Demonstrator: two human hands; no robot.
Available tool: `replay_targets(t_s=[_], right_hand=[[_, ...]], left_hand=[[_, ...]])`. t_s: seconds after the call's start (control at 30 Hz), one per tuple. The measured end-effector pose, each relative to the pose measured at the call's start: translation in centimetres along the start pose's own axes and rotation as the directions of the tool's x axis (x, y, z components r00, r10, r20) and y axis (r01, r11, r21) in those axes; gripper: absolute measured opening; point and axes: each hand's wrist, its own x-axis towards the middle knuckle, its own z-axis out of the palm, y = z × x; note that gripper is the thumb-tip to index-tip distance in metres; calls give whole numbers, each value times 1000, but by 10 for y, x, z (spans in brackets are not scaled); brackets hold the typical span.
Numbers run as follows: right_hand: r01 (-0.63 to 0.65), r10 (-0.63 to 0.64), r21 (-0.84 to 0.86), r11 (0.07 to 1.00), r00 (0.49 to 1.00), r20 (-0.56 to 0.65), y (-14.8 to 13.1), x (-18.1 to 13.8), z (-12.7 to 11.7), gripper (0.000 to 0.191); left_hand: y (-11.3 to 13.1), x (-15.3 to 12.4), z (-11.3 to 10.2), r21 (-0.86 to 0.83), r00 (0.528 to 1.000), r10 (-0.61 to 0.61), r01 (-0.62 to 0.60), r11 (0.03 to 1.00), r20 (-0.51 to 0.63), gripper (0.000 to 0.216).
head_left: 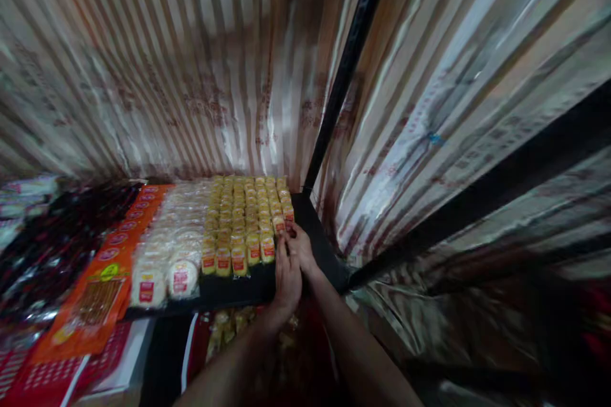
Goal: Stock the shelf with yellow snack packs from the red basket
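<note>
hands together at shelf edge. left hand (287, 276) and right hand (300, 247) pinch small yellow red-labelled packets (248, 216) on black shelf (315, 229).

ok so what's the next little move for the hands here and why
Probably nudge the end packet left, flush with the yellow rows. Both the left hand and right hand meet at that right edge of the shelf, fingertips on it; its exact seating is blurred.

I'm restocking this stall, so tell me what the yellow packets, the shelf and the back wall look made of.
Yellow packets: glossy clear plastic wrap, judging by the sheen, with red labels.
Shelf: dark, matte, probably painted metal or board; too dim to tell.
Back wall: shiny striped sheeting, likely plastic film or foil, creased and reflective.
</note>
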Motion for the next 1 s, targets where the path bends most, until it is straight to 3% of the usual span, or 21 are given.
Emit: replay_targets(t_s=[0.37, 0.47, 0.6, 0.83, 1.0], right_hand=[[-51, 51, 42, 998, 999, -2, -10, -11, -6, 28], [-86, 97, 183, 979, 994, -50, -21, -20, -13, 30], [-191, 258, 424, 885, 960, -106, -36, -38, -22, 31], [-379, 408, 641, 668, 906, 111, -59, -85, -24, 26], [-377, 375, 665, 645, 914, 154, -70, -115, -23, 24]], left_hand=[[-1, -4, -4, 3, 996, 92, -92, 996, 6, 51], [0, -10, -6, 26, 992, 129, -129, 991, 17, 51], [-2, -24, -6, 72, 987, 143, -137, 988, -74, 49], [8, -40, -13, -3, 980, 113, -115, 993, -162, 48], [13, -54, -26, 12, 977, 55, -54, 998, -205, 48]])
